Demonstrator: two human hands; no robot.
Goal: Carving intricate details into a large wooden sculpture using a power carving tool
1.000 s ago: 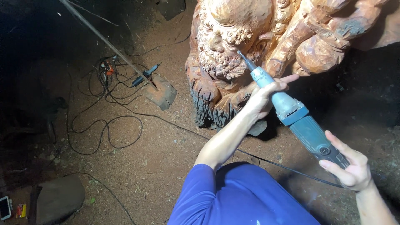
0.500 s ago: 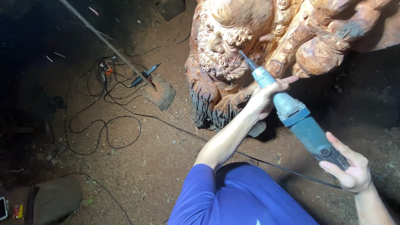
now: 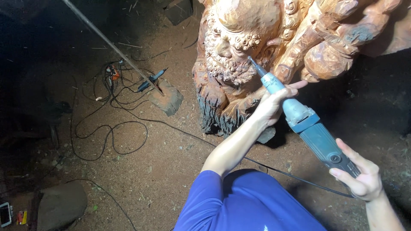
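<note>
- Holding the blue-grey die grinder (image 3: pixel 310 130) in both hands, the person works at the right of the frame: the left hand (image 3: pixel 274 105) has its grip closed round the slim front neck, forefinger stretched out, and the right hand (image 3: pixel 361 177) cups the rear of the body in a loose, half-open grip.
- Its thin bit touches the curly beard of the carved wooden statue (image 3: pixel 257 38), which fills the upper centre and upper right.
- By my reading, the step in hand is detail carving of the beard; a further pass would call for a steady front hand and light pressure.
- A black cord (image 3: pixel 295 177) trails from the tool across the sawdust-strewn floor (image 3: pixel 171 158).
- Tangled cables (image 3: pixel 107 124) and a second tool (image 3: pixel 150 80) lie at centre left.
</note>
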